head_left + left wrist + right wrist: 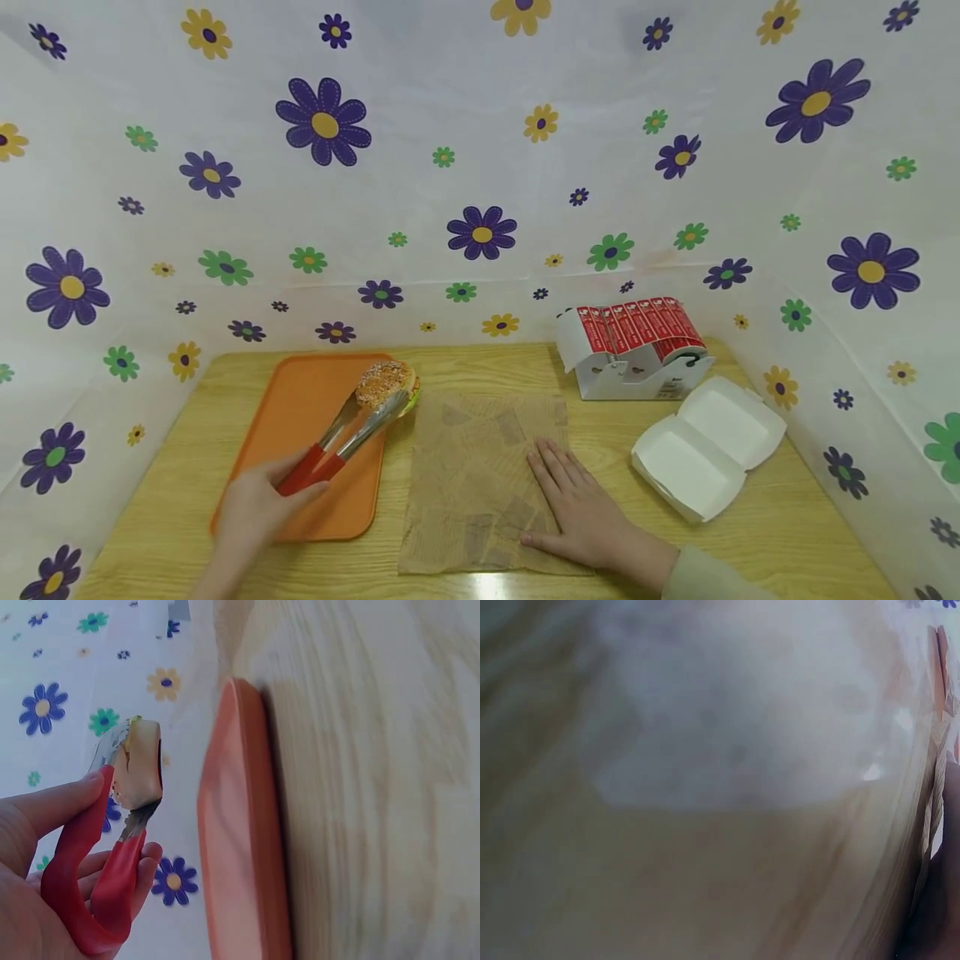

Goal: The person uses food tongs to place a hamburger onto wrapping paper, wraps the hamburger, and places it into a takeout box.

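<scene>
My left hand [258, 500] grips red-handled metal tongs [306, 468], its thumb along one handle and fingers under the other in the left wrist view. Between the tong tips is a burger [384, 385] with a seed-topped bun and a bit of green at its edge. In the left wrist view the burger [141, 769] is held up off the orange tray [300, 417]. My right hand [581, 512] lies flat with fingers spread on the right side of a brown printed sheet of wrapping paper [465, 467]. The right wrist view is mostly blurred tabletop.
An opened white clamshell box [690, 467] lies to the right of the paper. Behind it stands a white holder [622, 383] with a roll of red labels [637, 325]. Flower-printed sheeting [420, 183] walls the wooden table [465, 367] at the back and sides.
</scene>
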Demonstrator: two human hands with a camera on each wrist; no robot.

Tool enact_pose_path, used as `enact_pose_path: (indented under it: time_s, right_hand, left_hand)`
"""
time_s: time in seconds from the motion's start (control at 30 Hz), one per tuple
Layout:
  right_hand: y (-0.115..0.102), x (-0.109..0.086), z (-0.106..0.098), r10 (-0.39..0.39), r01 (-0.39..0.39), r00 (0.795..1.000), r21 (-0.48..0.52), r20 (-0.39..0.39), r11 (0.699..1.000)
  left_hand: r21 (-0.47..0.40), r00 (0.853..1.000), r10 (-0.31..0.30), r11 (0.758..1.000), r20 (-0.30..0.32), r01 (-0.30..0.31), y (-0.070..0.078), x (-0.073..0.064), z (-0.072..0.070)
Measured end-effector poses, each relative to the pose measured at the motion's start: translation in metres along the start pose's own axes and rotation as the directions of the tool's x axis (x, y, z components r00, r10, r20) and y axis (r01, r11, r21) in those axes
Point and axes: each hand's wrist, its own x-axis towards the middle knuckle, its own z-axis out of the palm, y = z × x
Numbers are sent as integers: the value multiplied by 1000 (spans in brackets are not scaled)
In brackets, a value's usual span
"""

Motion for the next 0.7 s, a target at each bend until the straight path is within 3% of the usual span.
enact_pose_path:
  time_s: [0.23, 0.7]
  right_hand:
    - [1, 0, 0, -4, 4, 1000, -3, 5, 1000]
    - [0, 0, 1, 9, -9, 1000, -9, 2, 1000]
  left_hand:
    - [-19, 998, 69, 997, 6, -69, 21, -7, 13]
    - [-63, 989, 129, 990, 71, -124, 41, -21, 47]
